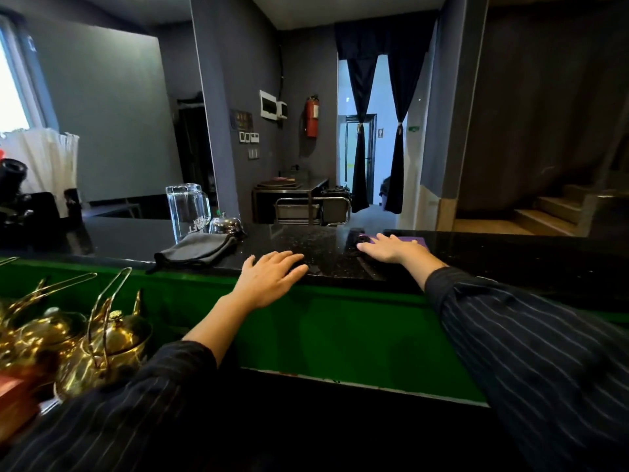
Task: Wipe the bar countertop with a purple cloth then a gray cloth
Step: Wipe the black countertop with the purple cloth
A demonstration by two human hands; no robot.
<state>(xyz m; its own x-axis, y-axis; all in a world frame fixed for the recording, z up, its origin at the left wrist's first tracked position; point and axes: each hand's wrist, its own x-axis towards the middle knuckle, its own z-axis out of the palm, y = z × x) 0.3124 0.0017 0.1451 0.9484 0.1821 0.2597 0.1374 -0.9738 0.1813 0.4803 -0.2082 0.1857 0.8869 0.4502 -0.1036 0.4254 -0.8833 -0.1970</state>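
My right hand [388, 247] lies flat, palm down and fingers spread, pressing on the purple cloth [413, 240], which sits on the far part of the black speckled countertop [316, 247]; only a strip of the cloth shows past my fingers and knuckles, and it grips nothing beyond that. My left hand [272, 277] rests open at the near edge of the same countertop, fingers splayed and pointing right, empty, well apart from the right one. Both of my forearms come up in dark pinstriped sleeves [531, 338]. To the left of my left hand the gray cloth [195, 249] lies folded near the edge, one corner drooping over the green front panel [340, 328]. Just behind it stand a clear glass mug [188, 209] turned upside down and a small metal call bell [226, 225]. Lower left, below counter level, I see brass teapots [102, 349], blurred.
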